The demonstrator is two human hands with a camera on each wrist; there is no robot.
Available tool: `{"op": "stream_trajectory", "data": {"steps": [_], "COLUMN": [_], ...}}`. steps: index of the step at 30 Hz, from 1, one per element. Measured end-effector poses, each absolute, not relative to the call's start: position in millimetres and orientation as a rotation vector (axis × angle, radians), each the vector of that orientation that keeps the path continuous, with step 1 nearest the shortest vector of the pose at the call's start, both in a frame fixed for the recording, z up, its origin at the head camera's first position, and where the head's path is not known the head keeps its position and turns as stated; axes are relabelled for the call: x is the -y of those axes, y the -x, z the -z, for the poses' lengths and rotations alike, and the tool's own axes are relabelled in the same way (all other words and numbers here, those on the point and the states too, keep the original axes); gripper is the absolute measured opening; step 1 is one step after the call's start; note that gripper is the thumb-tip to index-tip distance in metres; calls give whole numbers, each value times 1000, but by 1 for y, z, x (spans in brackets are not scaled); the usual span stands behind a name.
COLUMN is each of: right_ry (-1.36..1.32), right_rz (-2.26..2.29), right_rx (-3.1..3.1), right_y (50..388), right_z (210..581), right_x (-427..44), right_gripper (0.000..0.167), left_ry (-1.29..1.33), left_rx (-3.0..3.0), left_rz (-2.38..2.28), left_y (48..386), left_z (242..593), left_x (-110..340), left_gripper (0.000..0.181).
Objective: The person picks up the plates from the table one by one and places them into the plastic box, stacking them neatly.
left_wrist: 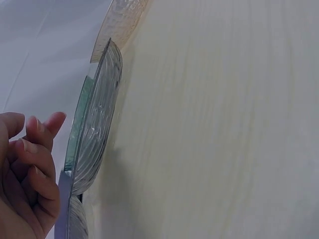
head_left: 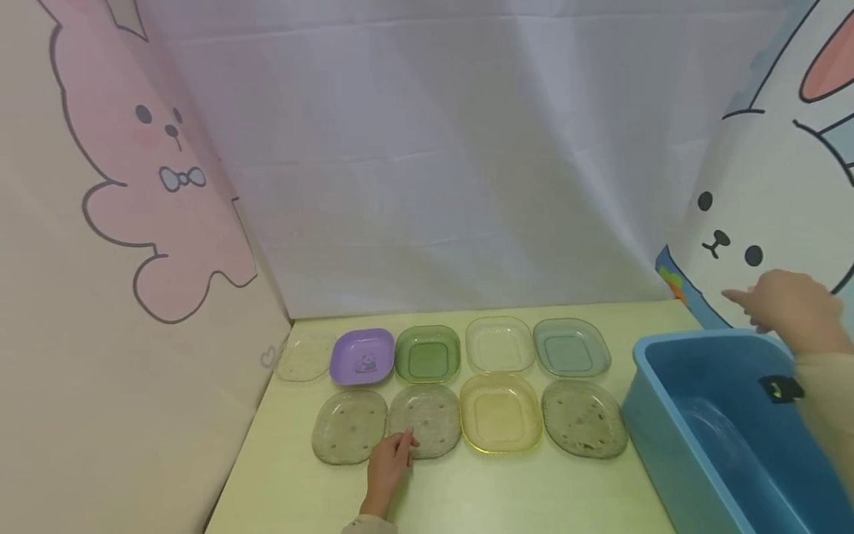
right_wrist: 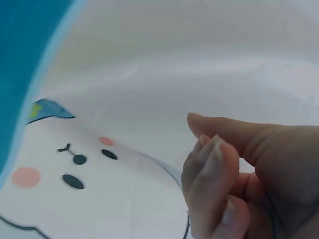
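My left hand [head_left: 389,466] hangs loosely curled at the near edge of a clear plate [head_left: 434,415], with another clear plate [head_left: 350,428] to its left. In the left wrist view that hand [left_wrist: 27,174] holds nothing, beside the edge of a clear ribbed plate [left_wrist: 99,114]; whether it touches a plate I cannot tell. My right hand [head_left: 797,308] is raised above the far rim of the blue tub [head_left: 687,437]. The right wrist view shows this hand [right_wrist: 244,174] with bent fingers, thumb out, and nothing held.
A yellow plate [head_left: 502,413] and a greyish clear plate [head_left: 584,419] lie in the near row. Behind are a clear plate [head_left: 305,357], a purple plate [head_left: 353,356], a green plate [head_left: 428,354], another clear plate [head_left: 500,345] and a teal plate [head_left: 571,348]. White cloth [head_left: 454,163] hangs behind.
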State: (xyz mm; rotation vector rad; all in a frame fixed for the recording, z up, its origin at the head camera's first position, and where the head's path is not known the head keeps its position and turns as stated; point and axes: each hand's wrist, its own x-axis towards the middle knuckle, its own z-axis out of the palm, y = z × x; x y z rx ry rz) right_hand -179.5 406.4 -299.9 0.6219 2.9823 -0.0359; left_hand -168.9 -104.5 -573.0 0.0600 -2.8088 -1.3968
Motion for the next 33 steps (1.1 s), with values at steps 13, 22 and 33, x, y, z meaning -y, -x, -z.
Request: {"op": "stream_trajectory", "data": {"steps": [13, 22, 33], "right_ry": [-604, -491, -381], "right_rz": [279, 421, 589], "right_rx": [-3093, -3134, -3120], "right_y": [198, 204, 215], "right_z": [266, 259, 265], "right_x": [-362, -343, -310], "right_gripper": [64, 64, 61], "left_ry": [-66, -76, -58], "left_rx": [2800, 2805, 2810], "left_rz": [1392, 1387, 1381], "left_y": [168, 168, 167], "left_z": [574, 574, 573], "left_x": [106, 104, 101], "left_gripper": [39, 39, 38]}}
